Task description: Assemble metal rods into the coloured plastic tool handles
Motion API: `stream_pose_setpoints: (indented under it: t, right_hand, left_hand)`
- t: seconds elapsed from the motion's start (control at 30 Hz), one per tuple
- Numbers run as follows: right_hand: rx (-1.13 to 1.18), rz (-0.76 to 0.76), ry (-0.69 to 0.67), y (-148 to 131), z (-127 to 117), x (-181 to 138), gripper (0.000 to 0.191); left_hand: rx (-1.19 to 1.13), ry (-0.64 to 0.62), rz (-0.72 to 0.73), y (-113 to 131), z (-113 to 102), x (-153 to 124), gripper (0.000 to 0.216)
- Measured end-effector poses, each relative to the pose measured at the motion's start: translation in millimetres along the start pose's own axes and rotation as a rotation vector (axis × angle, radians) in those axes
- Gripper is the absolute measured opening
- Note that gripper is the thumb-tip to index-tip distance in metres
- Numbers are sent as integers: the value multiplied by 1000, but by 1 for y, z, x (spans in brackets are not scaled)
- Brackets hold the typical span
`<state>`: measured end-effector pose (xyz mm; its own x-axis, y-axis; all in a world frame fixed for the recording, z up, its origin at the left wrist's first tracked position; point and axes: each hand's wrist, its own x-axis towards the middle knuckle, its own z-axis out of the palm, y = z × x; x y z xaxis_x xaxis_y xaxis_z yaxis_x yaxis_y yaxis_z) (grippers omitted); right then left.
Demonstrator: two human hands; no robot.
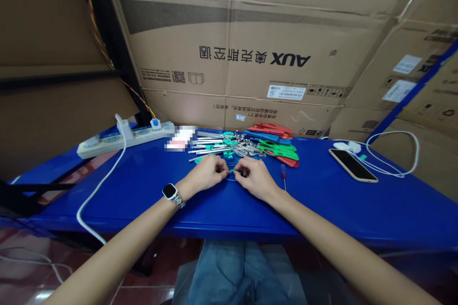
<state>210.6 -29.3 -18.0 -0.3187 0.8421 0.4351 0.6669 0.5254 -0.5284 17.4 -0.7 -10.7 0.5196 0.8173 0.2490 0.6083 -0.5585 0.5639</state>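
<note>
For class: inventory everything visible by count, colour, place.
Table: one, blue, centre
Cardboard panels: several, brown, behind
Floor: one, reddish, below
Wires: several, red and yellow, upper left
Power strip: one, white, left
Cables: several, white, both sides
Rod pile: one, silver and green, rear centre
Blurred item: one, whitish, left of pile
Plastic pieces: several, red, blue, green, right of pile
Screwdriver: one, reddish, right of centre
Phone: one, dark screen, right
Held piece: one, greenish, centre
Jeans: one, blue, below
Watch: one, silver, left wrist
Left hand: one, bare, centre
Right hand: one, bare, centre
</note>
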Motion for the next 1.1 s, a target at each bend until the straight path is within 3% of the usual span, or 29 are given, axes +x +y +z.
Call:
stream_pose_setpoints:
  t: [0.33,0.73,1.1]
  right_hand:
    - [-347,24,-114,-18,-8,-1,8]
    - [-431,69,-199,-23,-7,3,17]
    - [-340,77,-129,-17,-2,1,15]
  left_hand:
    - [76,79,-29,5,6,-5,16]
    - [169,86,-13,4,9,-9,14]
    - [181,92,-19,4,11,-9,15]
